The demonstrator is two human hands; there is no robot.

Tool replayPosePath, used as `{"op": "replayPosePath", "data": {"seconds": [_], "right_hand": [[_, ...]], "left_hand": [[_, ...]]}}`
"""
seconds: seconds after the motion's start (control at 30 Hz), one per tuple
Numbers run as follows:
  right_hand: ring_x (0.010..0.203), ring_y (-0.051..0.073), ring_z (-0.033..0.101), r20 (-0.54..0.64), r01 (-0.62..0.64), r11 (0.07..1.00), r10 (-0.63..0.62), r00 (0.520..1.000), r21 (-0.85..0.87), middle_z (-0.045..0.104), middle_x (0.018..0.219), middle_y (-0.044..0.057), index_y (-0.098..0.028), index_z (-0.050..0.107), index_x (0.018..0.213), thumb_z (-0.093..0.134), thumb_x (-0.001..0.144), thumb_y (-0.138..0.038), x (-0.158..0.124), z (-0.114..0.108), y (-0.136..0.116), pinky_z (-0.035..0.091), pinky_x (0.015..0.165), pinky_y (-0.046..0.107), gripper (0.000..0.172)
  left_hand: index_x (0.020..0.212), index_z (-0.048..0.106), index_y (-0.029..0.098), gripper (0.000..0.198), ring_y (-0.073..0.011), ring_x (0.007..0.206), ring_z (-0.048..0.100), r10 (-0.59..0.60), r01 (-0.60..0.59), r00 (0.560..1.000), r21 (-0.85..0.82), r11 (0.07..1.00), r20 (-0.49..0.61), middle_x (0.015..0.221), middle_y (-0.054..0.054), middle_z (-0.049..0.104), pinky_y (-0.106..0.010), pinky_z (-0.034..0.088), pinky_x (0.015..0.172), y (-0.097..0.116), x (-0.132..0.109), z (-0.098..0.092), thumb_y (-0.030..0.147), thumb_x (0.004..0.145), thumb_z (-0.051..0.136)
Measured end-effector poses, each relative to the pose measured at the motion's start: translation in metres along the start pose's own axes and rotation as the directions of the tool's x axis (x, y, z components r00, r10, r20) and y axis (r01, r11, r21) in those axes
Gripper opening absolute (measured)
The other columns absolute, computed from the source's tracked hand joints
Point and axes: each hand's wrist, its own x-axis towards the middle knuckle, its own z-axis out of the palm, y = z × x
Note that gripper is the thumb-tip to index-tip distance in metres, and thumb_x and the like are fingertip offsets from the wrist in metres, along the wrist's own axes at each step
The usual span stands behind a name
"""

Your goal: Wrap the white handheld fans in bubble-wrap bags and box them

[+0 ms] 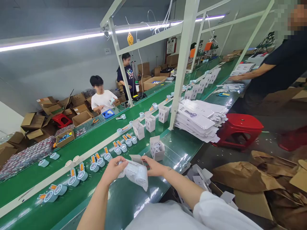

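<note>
Close in front of me, a clear plastic bag (136, 174) with a pale round-ended item inside is held above the green work surface. My left hand (117, 167) pinches its left end between thumb and fingers. At the other side, my right hand (153, 166) has its fingers curled by the upper right of the bag, near a white carton flap (136, 158) that shows behind it; what exactly these fingers grip is partly hidden. Just beyond my right hand stands an open white carton (157, 148) with something white in it. Light blue round units with orange strips (82, 172) lie in a row to the left.
A green conveyor belt (96, 142) runs diagonally away. A white frame post (183, 67) rises beside a stack of flat printed cartons (196, 118). A red stool (240, 129) and brown paper (247, 175) are at right. Co-workers stand across the belt and at far right.
</note>
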Motion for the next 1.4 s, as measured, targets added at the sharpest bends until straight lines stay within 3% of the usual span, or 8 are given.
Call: {"op": "replayPosePath", "data": {"seconds": [0.13,0.33,0.57,0.73,0.9,1.1,1.27,1.4], "right_hand": [[0.102,0.022,0.055,0.001,0.007,0.999,-0.007,1.000,0.038,0.055,0.115,0.007,-0.023,0.043,0.120,0.075,0.062,-0.023,-0.002,-0.002,0.003,0.048,0.081,0.034,0.066],[0.110,0.025,0.053,-0.041,-0.068,0.997,0.070,0.997,0.048,0.054,0.116,0.009,-0.023,0.040,0.117,0.073,0.066,-0.025,-0.002,-0.002,0.009,0.049,0.084,0.038,0.061],[0.103,0.025,0.057,-0.044,0.025,0.999,-0.026,0.999,-0.025,0.056,0.114,0.010,-0.020,0.039,0.119,0.071,0.068,-0.026,-0.003,0.000,0.012,0.047,0.086,0.040,0.061],[0.098,0.022,0.058,-0.003,0.037,0.999,-0.036,0.999,0.011,0.057,0.113,0.007,-0.022,0.039,0.120,0.071,0.067,-0.025,-0.008,-0.003,0.010,0.049,0.082,0.036,0.062],[0.109,0.023,0.053,0.020,-0.008,0.997,0.007,1.000,0.070,0.053,0.121,0.009,-0.024,0.037,0.122,0.071,0.069,-0.026,-0.009,-0.003,0.006,0.050,0.082,0.036,0.064],[0.116,0.023,0.049,0.043,-0.015,0.993,0.010,0.999,0.116,0.046,0.128,0.009,-0.026,0.033,0.127,0.063,0.071,-0.014,-0.010,0.004,0.006,0.051,0.088,0.040,0.064],[0.128,0.026,0.041,0.038,-0.008,0.994,0.003,0.999,0.108,0.042,0.137,0.012,-0.025,0.029,0.134,0.059,0.074,-0.014,-0.012,0.003,0.011,0.048,0.094,0.043,0.067],[0.133,0.028,0.037,0.055,-0.043,0.996,0.039,0.998,0.073,0.038,0.143,0.014,-0.026,0.026,0.139,0.056,0.078,-0.017,-0.017,0.001,0.017,0.045,0.098,0.046,0.069]], "left_hand": [[0.066,0.055,0.019,0.027,-0.0096,0.043,0.034,-0.112,0.125,0.970,0.050,0.991,-0.218,0.048,0.006,0.041,-0.021,0.025,0.047,0.001,0.021,0.013,0.045,0.073,0.060],[0.067,0.059,0.019,0.018,-0.0162,0.054,0.050,0.128,0.148,0.886,0.534,0.833,-0.447,0.059,-0.002,0.056,-0.025,0.031,0.055,0.010,0.034,0.024,0.030,0.080,0.054],[0.096,0.060,0.013,0.020,-0.0260,0.092,0.057,0.209,-0.074,0.978,0.931,0.359,-0.003,0.098,-0.014,0.058,-0.032,0.046,0.072,0.026,0.035,0.100,0.012,0.085,0.043],[0.113,0.056,0.019,0.028,-0.0235,0.100,0.054,0.105,-0.432,0.898,0.807,0.402,0.428,0.113,-0.011,0.055,-0.035,0.046,0.085,0.022,0.028,0.089,0.029,0.087,0.052],[0.124,0.050,0.022,0.034,-0.0266,0.113,0.048,0.168,-0.374,0.927,0.871,0.318,0.336,0.124,-0.011,0.054,-0.043,0.041,0.092,-0.008,0.011,0.080,0.022,0.090,0.042],[0.134,0.047,0.018,0.066,-0.0383,0.136,0.026,-0.081,-0.275,0.949,0.927,0.255,0.304,0.142,-0.021,0.041,-0.064,0.018,0.105,-0.042,0.019,0.099,0.056,0.081,0.054],[0.126,0.055,0.018,0.058,-0.0374,0.128,0.037,-0.168,-0.283,0.934,0.940,0.189,0.315,0.140,-0.020,0.043,-0.053,0.042,0.092,-0.029,0.030,0.106,0.035,0.072,0.071],[0.123,0.053,0.015,0.054,-0.0307,0.116,0.048,-0.005,-0.366,0.925,0.897,0.248,0.379,0.127,-0.019,0.051,-0.038,0.051,0.081,-0.028,0.019,0.099,0.020,0.072,0.068]]}}
